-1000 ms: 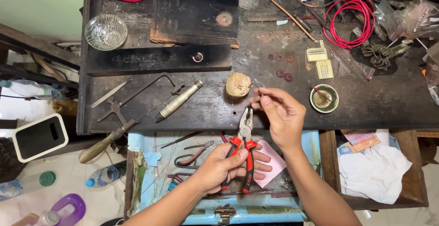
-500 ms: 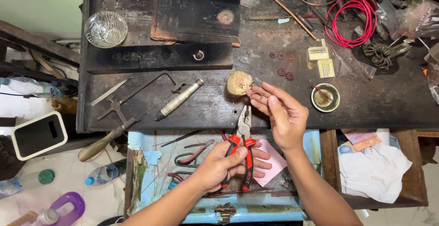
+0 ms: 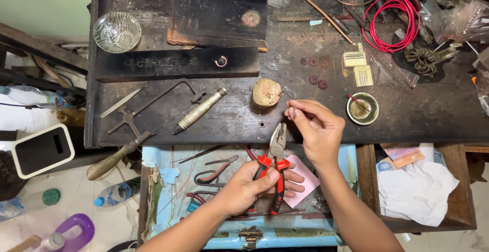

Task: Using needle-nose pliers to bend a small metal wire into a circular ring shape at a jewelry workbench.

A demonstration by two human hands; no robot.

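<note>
the left hand point(image 3: 252, 188) is wrapped around the red-and-black plastic handles of a pair of steel combination pliers point(image 3: 274, 165), fingers curled tight on the grips; the tool points toward 12 o'clock with its nose nearly closed, just over the front edge of the dark, scarred wooden workbench point(image 3: 438, 114). the right hand point(image 3: 318, 129) sits at 1 o'clock from the pliers' tip, thumb and forefinger pinched narrow together near the nose; whatever is pinched between them is too small to make out. under the left hand lies a pink paper square point(image 3: 304, 180) in an open pale blue metal drawer point(image 3: 285, 234), where smaller red-handled pliers point(image 3: 216, 173) rest at 9 o'clock from that hand. a short round wooden stump point(image 3: 266, 94) stands at 11 o'clock from the right hand, quite near it. a small round tin dish with a red-tipped stick point(image 3: 362, 108) sits at 3 o'clock from the right hand. a coil of red wire point(image 3: 392, 22) lies well apart at 1 o'clock, and a clear cut-glass bowl point(image 3: 117, 32) far off at 10 o'clock.
</note>
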